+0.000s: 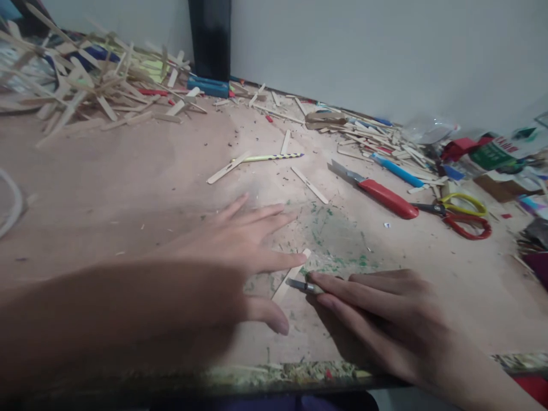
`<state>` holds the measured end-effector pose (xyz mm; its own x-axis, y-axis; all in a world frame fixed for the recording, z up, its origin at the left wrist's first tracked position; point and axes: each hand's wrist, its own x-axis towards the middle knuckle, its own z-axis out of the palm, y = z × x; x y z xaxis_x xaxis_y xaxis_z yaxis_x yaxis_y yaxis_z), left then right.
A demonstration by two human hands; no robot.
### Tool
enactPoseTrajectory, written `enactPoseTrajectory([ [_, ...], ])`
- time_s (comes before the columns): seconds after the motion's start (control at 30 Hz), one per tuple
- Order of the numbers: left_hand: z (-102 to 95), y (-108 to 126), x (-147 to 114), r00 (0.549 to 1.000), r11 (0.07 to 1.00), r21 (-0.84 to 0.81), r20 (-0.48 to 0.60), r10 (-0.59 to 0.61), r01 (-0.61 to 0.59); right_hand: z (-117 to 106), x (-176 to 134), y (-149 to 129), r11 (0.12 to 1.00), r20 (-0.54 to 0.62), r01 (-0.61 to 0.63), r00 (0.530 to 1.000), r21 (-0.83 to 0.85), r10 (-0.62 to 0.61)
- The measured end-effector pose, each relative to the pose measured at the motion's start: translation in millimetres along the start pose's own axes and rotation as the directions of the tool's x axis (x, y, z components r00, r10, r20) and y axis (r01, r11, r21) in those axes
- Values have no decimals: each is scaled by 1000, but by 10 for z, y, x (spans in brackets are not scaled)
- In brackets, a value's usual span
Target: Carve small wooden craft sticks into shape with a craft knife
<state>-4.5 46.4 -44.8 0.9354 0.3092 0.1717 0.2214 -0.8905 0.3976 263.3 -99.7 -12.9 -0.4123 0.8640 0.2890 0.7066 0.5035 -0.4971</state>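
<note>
A pale wooden craft stick lies slanted on the worn board near its front edge. My left hand is spread over the board, with the index fingertip on the stick's upper end and the thumb near its lower end. Pinched in my right hand is a small craft knife, whose blade meets the stick at about its middle. Most of the knife's handle is hidden by my fingers. Beyond my left hand lie a patterned pencil and two more sticks, one of them notched.
To the right lie a red-handled knife, scissors and a blue-handled tool. Heaped craft sticks fill the back left, with another pile at the back right. A black upright object stands against the wall.
</note>
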Motion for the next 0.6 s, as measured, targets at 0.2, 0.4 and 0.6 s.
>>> enactPoseTrajectory([
  [0.2, -44, 75, -29, 996, 997, 70, -74, 42, -37, -86, 124, -54, 999, 79, 3, 997, -40, 0],
  [0.4, -234, 179, -27, 999, 994, 112, -34, 1, 3, -478, 236, 116, 977, 138, 62, 990, -204, -34],
  [0.6, -361, 229, -46, 991, 998, 6, -118, -56, 57, -569, 558, 484, 983, 8, 87, 996, -161, -86],
])
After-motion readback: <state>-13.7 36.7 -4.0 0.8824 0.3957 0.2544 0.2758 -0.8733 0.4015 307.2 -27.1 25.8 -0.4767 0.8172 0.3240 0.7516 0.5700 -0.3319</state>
